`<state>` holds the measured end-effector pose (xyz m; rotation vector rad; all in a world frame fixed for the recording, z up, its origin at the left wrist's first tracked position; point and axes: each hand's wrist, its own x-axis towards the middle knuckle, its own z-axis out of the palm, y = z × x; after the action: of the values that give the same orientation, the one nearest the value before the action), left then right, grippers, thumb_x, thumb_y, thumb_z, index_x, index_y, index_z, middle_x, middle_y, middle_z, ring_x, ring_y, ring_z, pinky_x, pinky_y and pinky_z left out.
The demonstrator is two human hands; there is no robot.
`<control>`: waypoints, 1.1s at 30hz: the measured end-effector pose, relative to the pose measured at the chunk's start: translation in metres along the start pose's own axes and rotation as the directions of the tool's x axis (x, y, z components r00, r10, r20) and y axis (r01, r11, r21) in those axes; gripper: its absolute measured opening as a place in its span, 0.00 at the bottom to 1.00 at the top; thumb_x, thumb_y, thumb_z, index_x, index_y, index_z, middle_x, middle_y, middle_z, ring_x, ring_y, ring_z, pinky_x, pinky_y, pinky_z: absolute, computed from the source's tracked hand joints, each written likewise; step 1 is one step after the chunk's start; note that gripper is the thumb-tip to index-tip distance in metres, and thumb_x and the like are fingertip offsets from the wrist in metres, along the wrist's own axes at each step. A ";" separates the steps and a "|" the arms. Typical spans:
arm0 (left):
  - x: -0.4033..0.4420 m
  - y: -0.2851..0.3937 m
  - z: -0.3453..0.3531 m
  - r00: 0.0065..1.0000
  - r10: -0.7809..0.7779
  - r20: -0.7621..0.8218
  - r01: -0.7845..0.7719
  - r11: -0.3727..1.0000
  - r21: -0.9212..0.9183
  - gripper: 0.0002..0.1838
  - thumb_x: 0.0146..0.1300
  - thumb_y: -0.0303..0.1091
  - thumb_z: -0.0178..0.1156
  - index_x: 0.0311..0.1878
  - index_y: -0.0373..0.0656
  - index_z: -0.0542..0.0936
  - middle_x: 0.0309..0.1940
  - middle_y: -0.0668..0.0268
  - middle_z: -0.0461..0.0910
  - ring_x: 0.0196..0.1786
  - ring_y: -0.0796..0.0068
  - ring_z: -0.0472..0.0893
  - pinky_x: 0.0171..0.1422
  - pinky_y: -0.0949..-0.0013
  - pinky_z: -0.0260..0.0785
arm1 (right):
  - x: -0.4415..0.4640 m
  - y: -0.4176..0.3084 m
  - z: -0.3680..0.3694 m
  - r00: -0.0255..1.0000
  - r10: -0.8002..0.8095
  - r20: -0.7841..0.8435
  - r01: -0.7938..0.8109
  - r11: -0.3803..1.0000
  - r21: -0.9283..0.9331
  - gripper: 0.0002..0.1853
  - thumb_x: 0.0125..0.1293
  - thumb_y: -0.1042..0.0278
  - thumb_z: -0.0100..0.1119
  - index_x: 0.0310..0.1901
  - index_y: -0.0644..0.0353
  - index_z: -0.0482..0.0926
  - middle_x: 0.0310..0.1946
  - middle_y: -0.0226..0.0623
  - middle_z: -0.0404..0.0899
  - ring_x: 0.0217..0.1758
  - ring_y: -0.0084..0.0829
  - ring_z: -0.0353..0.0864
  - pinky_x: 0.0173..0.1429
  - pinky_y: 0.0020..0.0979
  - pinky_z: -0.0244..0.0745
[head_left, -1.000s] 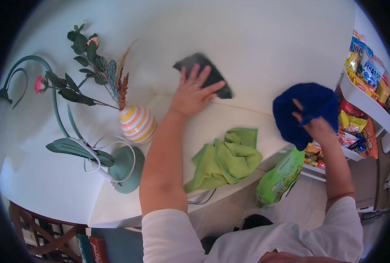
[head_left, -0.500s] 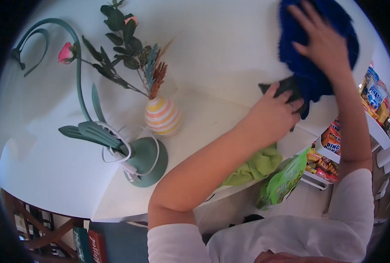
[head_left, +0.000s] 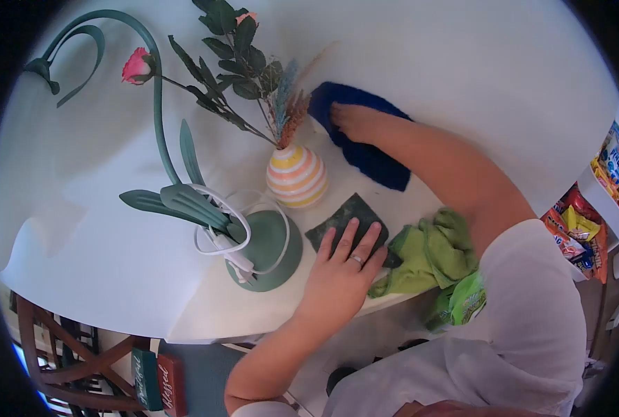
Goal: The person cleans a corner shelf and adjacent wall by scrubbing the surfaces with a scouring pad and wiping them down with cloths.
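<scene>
My left fingers (head_left: 348, 236) spread open and flat on a dark green square cloth (head_left: 350, 208) near the white table's (head_left: 462, 83) edge, while my right hand (head_left: 355, 124), grip unclear, presses a navy fabric cloth (head_left: 379, 167) right of the round striped vase (head_left: 297, 179), which a leftward swipe could topple.

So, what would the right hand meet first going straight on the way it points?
Past the blue cloth under the right hand, likely the brown sprig, though its height above the table is unclear.

Tabletop (head_left: 490, 83) lies open beyond the blue cloth (head_left: 382, 167); vase (head_left: 297, 176) and lamp (head_left: 275, 254) block the left.
</scene>
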<state>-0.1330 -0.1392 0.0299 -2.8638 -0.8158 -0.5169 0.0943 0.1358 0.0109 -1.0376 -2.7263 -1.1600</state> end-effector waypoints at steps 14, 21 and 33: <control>-0.007 0.000 0.031 0.970 -0.219 -0.104 0.201 0.966 -0.161 0.20 0.55 0.27 0.56 0.54 0.47 0.76 0.61 0.56 0.69 0.66 0.51 0.65 0.70 0.52 0.56 | 0.014 -0.033 -0.019 0.976 0.032 0.216 -0.103 0.940 0.325 0.15 0.58 0.74 0.47 0.47 0.61 0.77 0.47 0.41 0.77 0.56 0.40 0.70 0.63 0.36 0.63; -0.010 0.002 0.033 0.971 -0.221 -0.089 0.207 0.968 -0.144 0.18 0.58 0.29 0.55 0.54 0.46 0.76 0.60 0.56 0.71 0.66 0.53 0.65 0.69 0.54 0.56 | -0.087 -0.033 -0.053 0.984 0.048 0.171 -0.111 0.919 0.379 0.13 0.56 0.72 0.49 0.43 0.60 0.78 0.44 0.43 0.78 0.53 0.44 0.72 0.57 0.39 0.69; -0.012 0.004 0.037 0.969 -0.228 -0.091 0.217 0.970 -0.114 0.18 0.61 0.30 0.52 0.55 0.45 0.75 0.59 0.58 0.72 0.65 0.54 0.67 0.69 0.56 0.58 | -0.279 -0.051 -0.145 0.929 0.126 0.348 -0.258 0.895 0.364 0.13 0.52 0.75 0.49 0.41 0.63 0.75 0.41 0.45 0.77 0.52 0.46 0.70 0.58 0.39 0.65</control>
<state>-0.1290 -0.1409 -0.0091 -2.8226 -1.1312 -0.7477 0.2481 -0.1433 0.0151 -1.4852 -2.8140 -0.3947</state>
